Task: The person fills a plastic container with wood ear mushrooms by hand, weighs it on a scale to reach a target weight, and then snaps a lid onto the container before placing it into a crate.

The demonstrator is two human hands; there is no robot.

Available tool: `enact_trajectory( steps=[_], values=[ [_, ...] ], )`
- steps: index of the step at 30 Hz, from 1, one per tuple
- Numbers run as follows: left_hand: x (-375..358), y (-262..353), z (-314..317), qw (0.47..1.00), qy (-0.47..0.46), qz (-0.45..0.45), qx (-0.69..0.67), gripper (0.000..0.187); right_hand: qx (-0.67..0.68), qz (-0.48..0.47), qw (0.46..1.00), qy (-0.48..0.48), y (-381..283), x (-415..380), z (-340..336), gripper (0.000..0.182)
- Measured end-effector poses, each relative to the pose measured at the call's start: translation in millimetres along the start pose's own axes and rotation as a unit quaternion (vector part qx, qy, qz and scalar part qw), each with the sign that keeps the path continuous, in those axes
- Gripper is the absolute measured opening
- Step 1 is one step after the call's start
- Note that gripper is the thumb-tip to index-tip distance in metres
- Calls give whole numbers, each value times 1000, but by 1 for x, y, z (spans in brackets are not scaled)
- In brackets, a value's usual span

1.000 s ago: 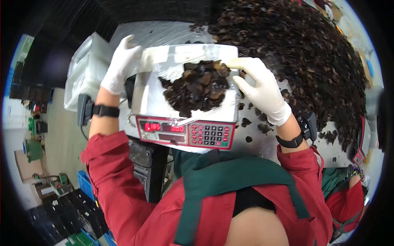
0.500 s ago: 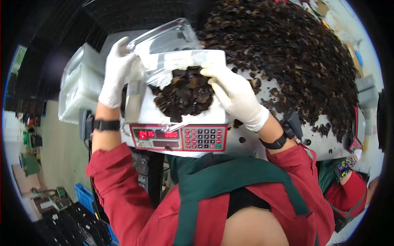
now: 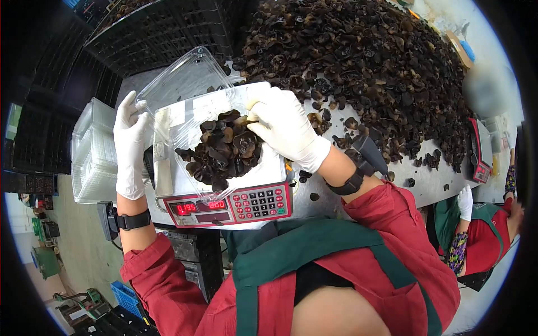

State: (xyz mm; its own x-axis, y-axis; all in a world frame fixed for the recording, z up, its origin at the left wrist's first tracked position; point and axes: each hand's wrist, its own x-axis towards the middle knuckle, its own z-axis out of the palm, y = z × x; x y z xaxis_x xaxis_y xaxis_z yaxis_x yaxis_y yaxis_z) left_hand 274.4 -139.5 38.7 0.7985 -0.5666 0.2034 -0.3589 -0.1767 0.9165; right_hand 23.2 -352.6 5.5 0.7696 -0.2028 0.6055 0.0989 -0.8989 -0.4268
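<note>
In the head view, both hands wear thin white gloves and flank a countertop scale. The left hand is raised upright at the scale's left side, wrist fairly straight, thumb and fingers half curled at the near corner of a clear lid; whether they grip the plastic cannot be told. The right hand reaches in over the platform from the right, back uppermost, fingers bent and bunched, with the index finger and thumb slightly parted at the edge of the dark fungus pieces; whether a piece is pinched between them cannot be told.

The pieces lie heaped on the scale in a clear tray, its thin, glossy plastic ribbed along the sides. They are brown-black, moist-looking, thin and curled like small ears, with paler tan undersides here and there. The lid, rectangular with rounded corners, slants back past the platform's far edge. The scale has a pale, flat platform and a red front panel with lit red digits and a keypad. To the right, a large crinkled heap of similar pieces spreads over a smooth grey metal table. On the left stand nested clear containers.
</note>
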Motion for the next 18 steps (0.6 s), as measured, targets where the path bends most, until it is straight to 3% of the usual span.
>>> enact_trajectory(
  steps=[4,10,12,15,16,18],
  values=[
    [-4,4,-1,1000,-4,0,1,55,8,-2,999,47,-5,2,-8,17],
    [-7,6,-3,999,-14,11,-27,53,192,72,978,34,-9,10,-12,13],
    [-10,12,-4,1000,-14,5,-14,53,287,155,945,4,-16,8,-21,13],
    [-9,0,-8,999,-29,-2,14,54,257,201,945,-34,-5,-12,-42,15],
    [-6,-9,-9,999,-37,-3,34,55,264,297,914,-81,-9,-20,-64,16],
    [-10,-13,-4,998,-30,-14,59,55,258,326,908,-52,4,-61,-92,15]
  ],
)
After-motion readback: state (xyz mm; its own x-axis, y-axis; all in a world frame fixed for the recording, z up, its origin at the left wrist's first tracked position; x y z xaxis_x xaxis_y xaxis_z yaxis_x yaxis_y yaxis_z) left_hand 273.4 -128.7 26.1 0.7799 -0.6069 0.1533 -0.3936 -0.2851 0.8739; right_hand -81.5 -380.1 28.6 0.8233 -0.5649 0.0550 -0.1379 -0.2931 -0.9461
